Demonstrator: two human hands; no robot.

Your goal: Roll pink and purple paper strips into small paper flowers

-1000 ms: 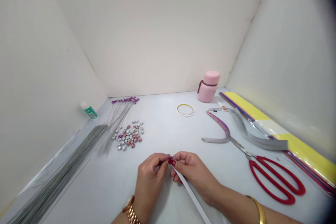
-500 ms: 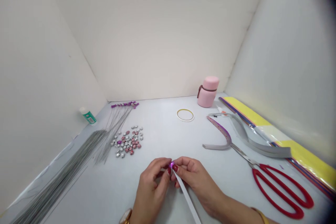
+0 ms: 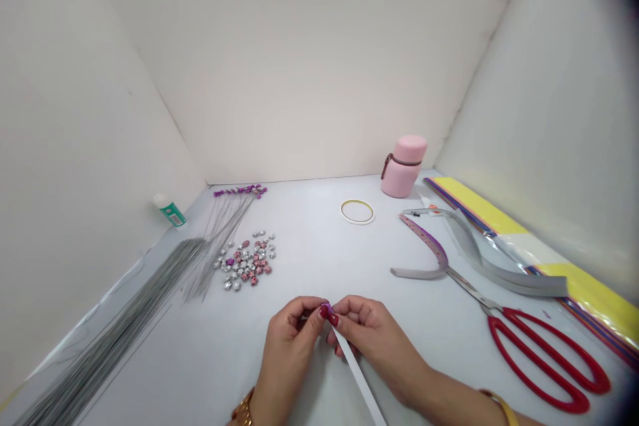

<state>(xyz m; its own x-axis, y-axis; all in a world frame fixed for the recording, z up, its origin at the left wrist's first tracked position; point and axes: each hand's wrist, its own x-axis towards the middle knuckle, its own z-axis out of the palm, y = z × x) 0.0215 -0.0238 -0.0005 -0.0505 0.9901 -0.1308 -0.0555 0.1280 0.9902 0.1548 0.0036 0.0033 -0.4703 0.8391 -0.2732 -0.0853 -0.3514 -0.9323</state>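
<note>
Near the front middle of the table, a narrow paper strip [image 3: 360, 379], white on the side that shows, runs down from my fingertips to the bottom edge of the view. Its upper end is a small purple fold, mostly hidden by fingers. My left hand [image 3: 298, 339] pinches that purple end between thumb and forefinger. My right hand [image 3: 372, 339] is closed on the strip just beside it, thumb on top. The two thumbs nearly touch. Folded silver, pink and purple stars [image 3: 244, 263] lie left of my hands.
Grey wires [image 3: 120, 326] spread along the left, some purple-tipped. A glue stick [image 3: 172, 212] leans at the back left. A tape ring [image 3: 357, 212] and pink bottle [image 3: 402, 170] stand farther back. On the right are curved strips [image 3: 519, 283], red-handled scissors [image 3: 549, 359] and yellow packs [image 3: 474, 203].
My left thumb has moved up and right over the purple end, covering more of it. The camera view has shifted slightly; both hands still hold the strip.
</note>
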